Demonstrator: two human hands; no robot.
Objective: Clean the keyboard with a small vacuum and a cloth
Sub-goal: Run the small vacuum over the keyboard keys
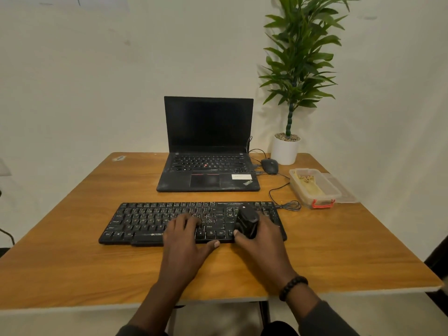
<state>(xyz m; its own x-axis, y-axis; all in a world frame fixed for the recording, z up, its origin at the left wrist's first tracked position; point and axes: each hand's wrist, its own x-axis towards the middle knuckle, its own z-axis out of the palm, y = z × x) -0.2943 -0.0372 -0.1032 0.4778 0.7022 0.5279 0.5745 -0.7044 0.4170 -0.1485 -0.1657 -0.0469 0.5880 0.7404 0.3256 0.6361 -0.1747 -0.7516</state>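
A person's right hand [260, 236] wraps its fingers [238, 235] around a small vacuum [247, 223] over the keyboard [145, 220], right of centre on the counter [72, 263]; the left hand [186, 238] lies flat, steadying the keys. Vacuuming appears underway; next, sweep toward nine o'clock. The cloth [309, 184] waits in a tub [315, 197] at two o'clock.

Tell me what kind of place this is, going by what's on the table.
Probably a home or small office desk set against a plain wall. An open laptop sits on the wooden table with a separate keyboard in front, a wired mouse beside it, and a potted plant in the corner.
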